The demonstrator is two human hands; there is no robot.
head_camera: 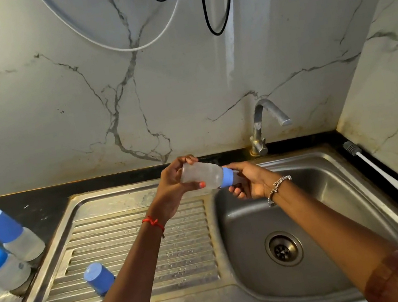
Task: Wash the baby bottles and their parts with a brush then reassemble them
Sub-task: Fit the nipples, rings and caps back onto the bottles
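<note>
Left hand grips the light, likely wet-slick bottle mid-body, right hand clamps its blue collar; best held there.

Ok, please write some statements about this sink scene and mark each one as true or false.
1. The left hand grips the clear bottle. True.
2. The right hand holds the brush. False: the brush lies on the counter right of the sink; the right hand grips the bottle's blue collar.
3. Water runs from the tap. False: no water is visible.
4. A loose blue cap sits on the drainboard. True.
</note>
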